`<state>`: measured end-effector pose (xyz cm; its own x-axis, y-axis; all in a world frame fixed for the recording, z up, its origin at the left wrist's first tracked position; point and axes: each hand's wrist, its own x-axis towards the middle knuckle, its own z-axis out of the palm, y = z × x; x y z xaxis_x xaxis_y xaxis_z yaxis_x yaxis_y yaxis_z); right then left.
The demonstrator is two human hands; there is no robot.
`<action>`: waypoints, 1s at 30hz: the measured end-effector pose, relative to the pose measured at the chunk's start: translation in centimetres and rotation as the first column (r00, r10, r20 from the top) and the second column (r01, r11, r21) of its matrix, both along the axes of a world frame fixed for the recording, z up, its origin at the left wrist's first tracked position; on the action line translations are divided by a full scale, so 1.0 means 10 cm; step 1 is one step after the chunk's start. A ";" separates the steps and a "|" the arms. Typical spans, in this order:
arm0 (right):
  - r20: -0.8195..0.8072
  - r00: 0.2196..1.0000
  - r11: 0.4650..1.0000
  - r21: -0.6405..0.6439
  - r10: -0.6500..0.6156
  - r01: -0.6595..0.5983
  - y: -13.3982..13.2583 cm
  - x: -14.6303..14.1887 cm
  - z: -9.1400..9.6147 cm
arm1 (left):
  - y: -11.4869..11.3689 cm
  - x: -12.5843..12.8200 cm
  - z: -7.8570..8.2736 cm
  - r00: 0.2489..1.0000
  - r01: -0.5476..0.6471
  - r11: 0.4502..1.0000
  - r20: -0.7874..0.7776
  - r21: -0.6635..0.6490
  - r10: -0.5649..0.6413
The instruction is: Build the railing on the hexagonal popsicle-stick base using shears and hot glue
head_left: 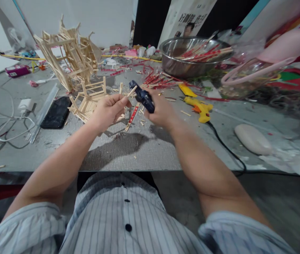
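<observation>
My left hand [112,107] is closed in a pinch on a short wooden stick [132,92]. The stick's free end meets a dark blue hand tool [142,97], whose exact kind I cannot make out. Fingers wrapped round that tool, my right hand [162,108] is closed at its lower end. Below the hands lies a wooden stick with a red printed band [133,115], among small wood offcuts. Behind my left hand stands a small open frame of glued sticks [87,102], partly hidden by it. A taller, tilted stick structure [70,56] rises further back.
On the right lie a yellow glue gun [201,108] with a black cord and a pale oval object [252,138]. A steel bowl [173,67] holds red-marked sticks, with more heaped before it. A black phone [56,113] and white cable [14,135] are left.
</observation>
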<state>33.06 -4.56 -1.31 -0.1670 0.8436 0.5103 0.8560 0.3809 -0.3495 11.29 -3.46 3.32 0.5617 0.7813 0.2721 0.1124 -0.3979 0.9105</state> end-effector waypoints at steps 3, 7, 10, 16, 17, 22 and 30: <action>0.045 0.952 0.950 -0.075 -0.301 0.304 0.03 0.09 0.02 | 0.04 0.02 -0.06 0.982 -0.127 0.947 -0.095 0.296 0.162; 0.221 0.852 0.822 -0.233 -0.475 0.519 0.04 0.15 0.00 | 0.06 0.05 -0.15 0.933 -0.180 0.832 -0.177 0.524 0.313; 0.331 0.817 0.752 -0.334 -0.472 0.569 0.07 0.15 -0.05 | 0.05 0.05 -0.19 0.895 -0.154 0.807 -0.265 0.570 0.358; 0.323 0.833 0.772 -0.329 -0.448 0.543 0.05 0.10 0.00 | -0.01 0.04 -0.16 0.786 -0.058 0.772 -0.448 0.632 0.426; 0.259 0.870 0.828 -0.284 -0.419 0.483 0.02 0.08 0.03 | -0.02 0.04 -0.15 0.765 -0.040 0.770 -0.476 0.637 0.434; -0.299 0.954 0.977 -0.191 0.032 -0.092 -0.13 -0.13 0.14 | -0.09 0.06 -0.14 0.707 0.019 0.757 -0.544 0.654 0.452; -0.776 0.611 0.854 -0.203 0.159 -0.480 -0.23 -0.40 0.10 | -0.10 0.06 -0.12 0.728 0.060 0.767 -0.554 0.639 0.405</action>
